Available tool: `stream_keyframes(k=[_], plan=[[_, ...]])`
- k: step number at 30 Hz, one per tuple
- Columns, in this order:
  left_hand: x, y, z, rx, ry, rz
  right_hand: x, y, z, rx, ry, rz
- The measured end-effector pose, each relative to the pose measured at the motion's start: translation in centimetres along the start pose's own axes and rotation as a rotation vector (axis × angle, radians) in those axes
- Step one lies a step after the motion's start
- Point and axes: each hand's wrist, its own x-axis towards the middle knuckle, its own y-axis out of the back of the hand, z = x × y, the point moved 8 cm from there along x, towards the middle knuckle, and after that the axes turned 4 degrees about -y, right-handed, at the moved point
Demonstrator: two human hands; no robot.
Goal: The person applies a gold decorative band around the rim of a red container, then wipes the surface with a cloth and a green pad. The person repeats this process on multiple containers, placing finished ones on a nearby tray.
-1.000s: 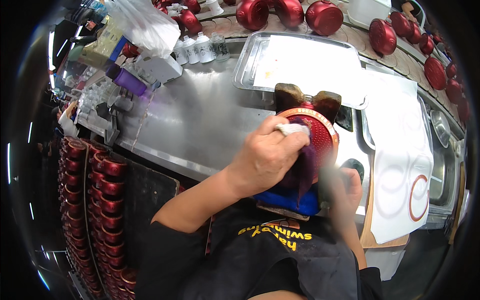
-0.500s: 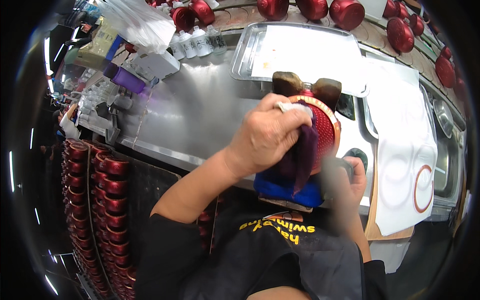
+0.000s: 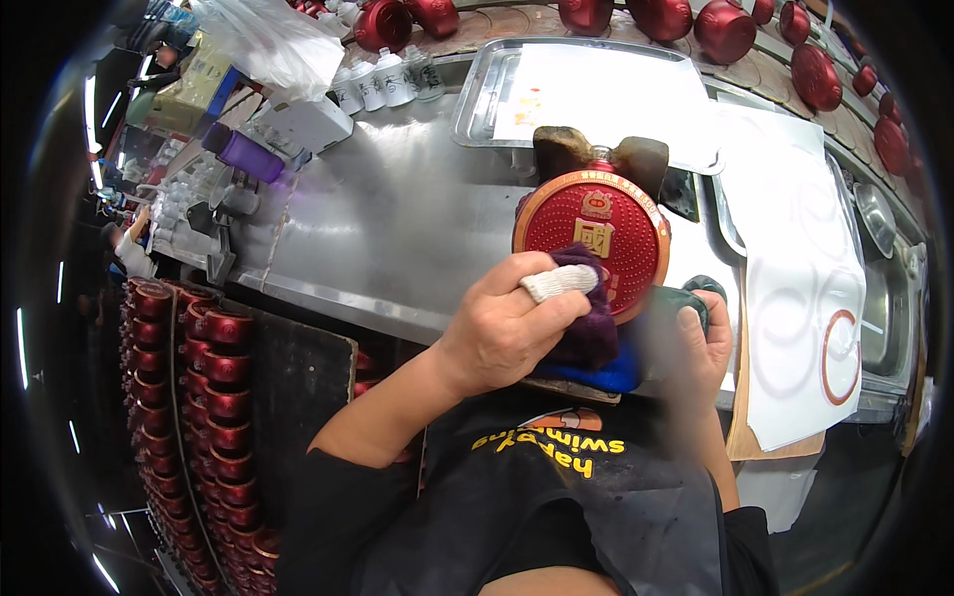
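Observation:
A round, flat-faced red bottle (image 3: 552,230) with a gold-coloured ring and raised gold emblems rests in front of me, its neck between two worn brown pads (image 3: 639,161). Blue padding (image 3: 618,370) lies under its near side. My left hand (image 3: 512,323) is closed on a dark purple cloth (image 3: 586,333), which covers the lower left of the bottle's face. A white knitted sleeve (image 3: 558,283) wraps one of its fingers. My right hand (image 3: 708,343) closes around a dark green thing (image 3: 686,300) beside the bottle's lower right. A blurry patch partly hides that hand.
A steel tray (image 3: 477,99) with white paper stands beyond the bottle. White bottles (image 3: 396,84) and a purple bottle (image 3: 243,154) are at the far left. Red bottles (image 3: 723,32) line the back; more red pieces (image 3: 227,397) are stacked left. Right lies a paper sheet with a brown ring (image 3: 841,358).
My left hand and the purple cloth have moved down and left, uncovering the bottle's gold emblems. The view has shifted slightly. My right hand stays by the dark green thing.

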Motion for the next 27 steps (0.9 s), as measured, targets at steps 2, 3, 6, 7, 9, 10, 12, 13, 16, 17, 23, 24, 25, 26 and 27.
stream_keyframes(k=[2,3,6,7,9,10,12,13,16,17,23,24,25,26,27], plan=[[-0.6,0.5,0.5,0.038,0.022,0.013,0.0,0.0,0.0,0.001,0.004,-0.008],[-0.7,0.6,0.8,0.044,0.020,0.019,-0.1,0.0,0.0,0.012,0.001,-0.016],[0.0,-0.1,1.4,0.015,-0.012,-0.010,-0.1,0.0,0.3,0.062,-0.035,-0.030],[0.5,-0.5,1.6,0.000,-0.038,-0.017,-0.1,0.0,0.3,0.042,-0.034,-0.031],[1.5,-1.4,1.7,-0.021,-0.070,-0.044,-0.2,0.1,0.5,0.059,-0.056,-0.024],[1.8,-1.4,1.6,-0.036,-0.072,-0.030,-0.3,0.1,0.4,0.051,-0.042,-0.022],[1.9,-1.8,1.5,-0.045,-0.078,-0.057,-0.3,0.2,0.4,0.071,-0.033,-0.016],[1.6,-1.7,1.6,-0.041,-0.084,-0.049,-0.3,0.3,0.5,0.060,-0.039,-0.009],[-0.4,-1.3,1.8,-0.015,-0.088,0.014,-0.4,0.4,0.6,0.066,-0.031,-0.008],[-1.4,-1.1,1.7,0.002,-0.080,0.060,-0.4,0.5,0.6,0.057,-0.024,-0.011],[-6.9,0.4,-1.5,-0.067,0.261,0.349,-0.1,0.6,0.6,0.023,-0.006,-0.028],[-7.1,0.3,-2.0,-0.068,0.292,0.337,-0.1,0.6,0.5,0.013,0.001,-0.032],[-7.0,0.3,-2.4,-0.078,0.302,0.345,-0.1,0.5,0.6,0.026,-0.008,-0.036],[-6.6,0.3,-2.9,-0.090,0.309,0.353,0.0,0.5,0.6,0.019,-0.011,-0.036],[-6.1,0.5,-3.5,-0.077,0.319,0.319,-0.1,0.6,0.6,0.012,-0.011,-0.033]])
